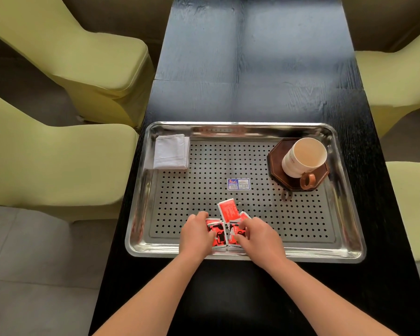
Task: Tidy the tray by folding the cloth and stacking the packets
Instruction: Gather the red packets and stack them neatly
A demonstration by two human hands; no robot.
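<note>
A perforated steel tray (344, 248) holds a white cloth (171, 151), folded into a neat rectangle in its far left corner. Red-and-white packets (228, 210) lie clustered and overlapping near the tray's near edge, unstacked.

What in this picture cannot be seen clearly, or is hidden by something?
- Head view: how many red packets there are; the left hand and right hand cover part of them.
- Head view: the print on the sticker on the tray; too small to read.
- Head view: the coaster under the cup; partly covered.
- Head view: how many layers the folded cloth has.
</note>
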